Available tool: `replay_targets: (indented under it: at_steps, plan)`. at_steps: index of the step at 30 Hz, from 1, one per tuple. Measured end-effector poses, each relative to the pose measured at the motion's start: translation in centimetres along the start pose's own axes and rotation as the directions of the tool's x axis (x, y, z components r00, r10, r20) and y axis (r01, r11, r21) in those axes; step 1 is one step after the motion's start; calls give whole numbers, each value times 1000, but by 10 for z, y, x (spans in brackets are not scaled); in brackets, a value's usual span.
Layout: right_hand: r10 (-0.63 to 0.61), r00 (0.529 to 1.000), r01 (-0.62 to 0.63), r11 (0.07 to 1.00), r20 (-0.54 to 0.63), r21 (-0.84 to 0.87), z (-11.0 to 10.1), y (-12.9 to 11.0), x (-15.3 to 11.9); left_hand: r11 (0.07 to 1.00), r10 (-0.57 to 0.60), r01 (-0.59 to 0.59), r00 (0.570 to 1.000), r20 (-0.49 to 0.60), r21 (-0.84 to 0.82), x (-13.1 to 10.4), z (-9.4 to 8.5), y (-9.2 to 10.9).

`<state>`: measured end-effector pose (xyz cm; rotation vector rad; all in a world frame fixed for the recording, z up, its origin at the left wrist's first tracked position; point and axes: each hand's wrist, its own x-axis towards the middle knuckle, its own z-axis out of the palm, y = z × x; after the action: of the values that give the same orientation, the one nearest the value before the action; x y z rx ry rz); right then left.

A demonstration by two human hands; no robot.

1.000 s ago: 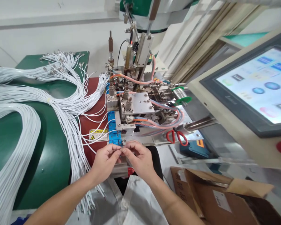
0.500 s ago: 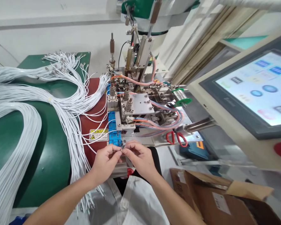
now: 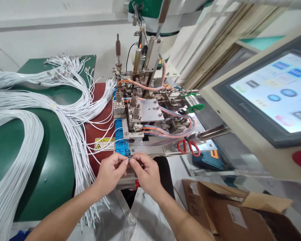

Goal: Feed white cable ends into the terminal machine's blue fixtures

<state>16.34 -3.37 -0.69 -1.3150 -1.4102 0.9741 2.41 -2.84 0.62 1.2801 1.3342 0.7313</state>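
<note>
My left hand (image 3: 111, 172) is closed in a pinch just in front of the machine's blue clamp strip (image 3: 121, 146). A thin white cable (image 3: 94, 156) runs up to its knuckles, and its end seems to lie between the fingertips. Fingertip to fingertip with it, my right hand (image 3: 146, 172) pinches too, thumb against forefinger. What sits between those fingertips is tiny and mostly hidden. Several white cables lead from the bundle (image 3: 65, 127) into the blue strip.
A soldering-type machine (image 3: 147, 110) with a wire spool (image 3: 192, 103) stands ahead. Red-handled scissors (image 3: 188, 147) lie at its front right. A touchscreen (image 3: 276, 90) juts in at right, above an open cardboard box (image 3: 230, 211). Cables cover the green table (image 3: 52, 180).
Both hands have shifted slightly left, with their fingertips still together at the front end of the blue strip. The right fingers have turned a little more upright.
</note>
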Motion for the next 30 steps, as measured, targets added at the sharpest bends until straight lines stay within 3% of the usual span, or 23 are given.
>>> replay_targets:
  at_steps: [3, 7, 12, 18, 20, 22, 24, 27, 30]
  plan:
    - [2, 1000, -2, 1000, 2, 28, 3, 5, -4, 999, -12, 11, 1000, -17, -46, 1, 1, -1]
    - [109, 994, -105, 987, -27, 123, -3, 9, -1, 996, -33, 30, 999, -37, -87, 3, 2, -1]
    - [243, 970, -229, 932, -14, 281, 0, 8, 3, 998, -43, 42, 999, -20, -48, 3, 4, -1]
    - [323, 946, -285, 862, -21, 419, 11, 10, 0, 999, -27, 25, 999, -30, -43, 3, 5, -1]
    - [287, 956, -242, 885, -57, 398, 13, 11, -2, 999, -20, 19, 999, -25, -46, 4, 5, -1]
    - [183, 975, -143, 951, -127, 273, 13, 14, -4, 999, -20, 20, 1000, -12, -26, 4, 5, -2]
    - [-16, 986, 22, 999, -167, 34, 11, 18, -5, 999, -37, 37, 999, 16, 14, 5, 4, -3]
    - [-283, 955, 249, 926, -84, -284, 5, 24, -3, 993, -48, 39, 996, 72, 115, 5, -3, -4]
    - [-225, 973, 204, 935, -42, -290, 1, 30, 3, 958, 41, -62, 996, 79, 280, 8, -14, -1]
